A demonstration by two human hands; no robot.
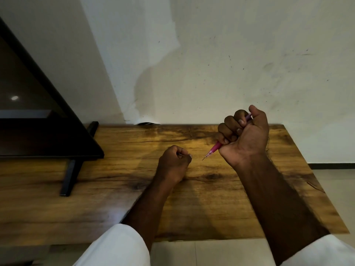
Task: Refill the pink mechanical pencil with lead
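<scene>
Mostly the pink mechanical pencil (215, 148) was hidden: the right hand (245, 135) had closed into a fist around its barrel, so only two short parts showed. One was the translucent pink tip section, which stuck out below the fist and ended in a thin metal point aimed down and left toward the tabletop (115, 181). The other was a paler, purplish end that peeked out between the thumb and curled fingers at the top of the fist. That hand was raised above the tabletop's far right part, near the wall (211, 64).

The left hand (173, 163) rested on the tabletop near its middle, its grip curled shut with thumb and forefinger pinched on something thin and pale; whether this was a lead could not be made out. The pencil's point hung just beside those fingertips, apart from them.

White sleeves (117, 246) were cut off by the lower edge of the view. A dark screen (28, 112) on a black stand (70, 177) sat toward the tabletop's left side, partly out of view.
</scene>
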